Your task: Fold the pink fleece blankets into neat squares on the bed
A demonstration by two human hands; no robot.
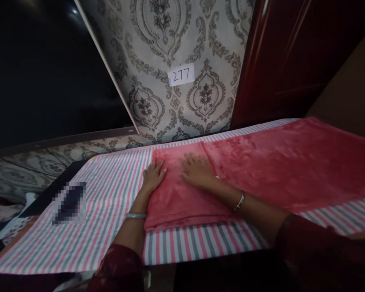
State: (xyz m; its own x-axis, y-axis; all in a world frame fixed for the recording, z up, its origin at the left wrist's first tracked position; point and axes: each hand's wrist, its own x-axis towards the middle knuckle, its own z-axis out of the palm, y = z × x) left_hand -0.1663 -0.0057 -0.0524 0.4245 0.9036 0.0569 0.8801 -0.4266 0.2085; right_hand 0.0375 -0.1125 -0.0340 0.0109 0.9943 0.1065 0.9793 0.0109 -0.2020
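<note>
A plush red blanket (280, 170) lies across a striped cloth (109, 207), its left part folded over into a layered flap. On the left folded edge rests my left hand (153, 177), fingers spread, with a grey bangle at the wrist. My right hand (197, 169) lies flat on the folded part, close to the edge of the upper layer; it is slightly blurred. A thin bracelet (240, 200) circles my right wrist. Both hands touch the blanket from above and grip nothing.
A large dark screen (48, 73) stands at the back left. Patterned wallpaper bears a paper label (181, 74) reading 277. A dark red glossy panel (280, 61) stands at the back right. A pixelated dark patch (69, 202) covers part of the striped cloth. Fabrics (9, 215) lie at far left.
</note>
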